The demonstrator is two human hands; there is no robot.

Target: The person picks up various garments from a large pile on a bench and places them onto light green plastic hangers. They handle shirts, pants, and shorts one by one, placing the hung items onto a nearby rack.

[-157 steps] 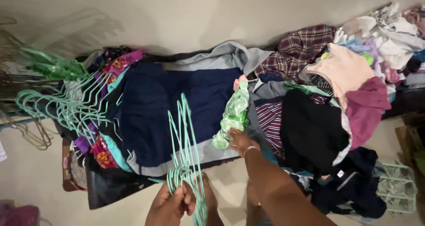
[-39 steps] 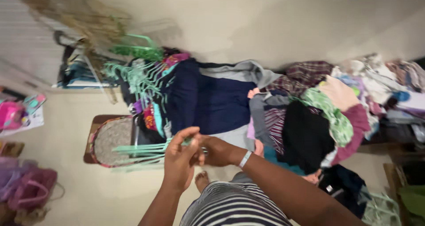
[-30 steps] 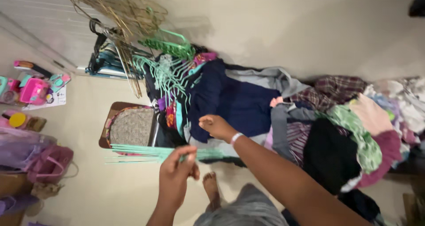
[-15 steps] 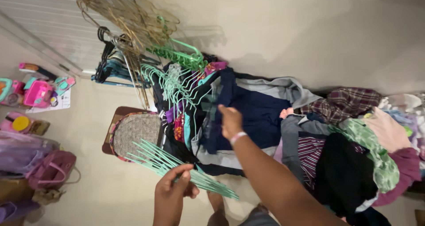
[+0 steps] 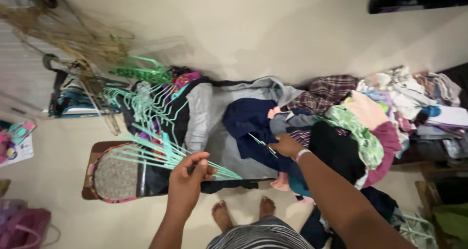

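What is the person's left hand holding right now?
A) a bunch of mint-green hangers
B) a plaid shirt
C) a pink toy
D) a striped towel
A: the left hand grips a fanned bunch of mint-green hangers, while the right hand rests on the navy garment in the clothes pile.

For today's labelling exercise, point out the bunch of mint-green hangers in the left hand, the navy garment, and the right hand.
mint-green hangers (image 5: 161, 154), head view, on the fanned wires.
navy garment (image 5: 246, 119), head view, on its upper fold.
right hand (image 5: 286, 145), head view, on the back of the hand.
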